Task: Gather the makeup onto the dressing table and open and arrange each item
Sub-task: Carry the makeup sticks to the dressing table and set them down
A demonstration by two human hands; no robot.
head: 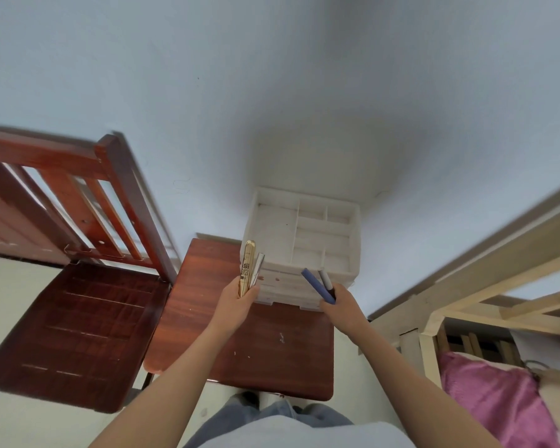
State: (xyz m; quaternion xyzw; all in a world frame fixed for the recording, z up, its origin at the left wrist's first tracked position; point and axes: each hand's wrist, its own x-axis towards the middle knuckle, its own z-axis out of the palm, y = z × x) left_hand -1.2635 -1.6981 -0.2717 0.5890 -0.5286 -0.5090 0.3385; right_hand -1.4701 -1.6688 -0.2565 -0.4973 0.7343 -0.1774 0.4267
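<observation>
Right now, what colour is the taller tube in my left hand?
The tube is gold, black lettering; head view.

From the table (240, 350) middle, the organizer (275, 227) stands at 12 o'clock against the wall (272, 92) and closes that end; its top compartments are open from above. Before it, the left hand (236, 302) grips tubes (248, 266) at 11 o'clock, the right hand (343, 305) pens (317, 286) at 1 o'clock. The chair (78, 324) is just beside at 9 o'clock, the bed frame (466, 263) near at 3 o'clock. Toward 6 o'clock the wood is bare.
</observation>
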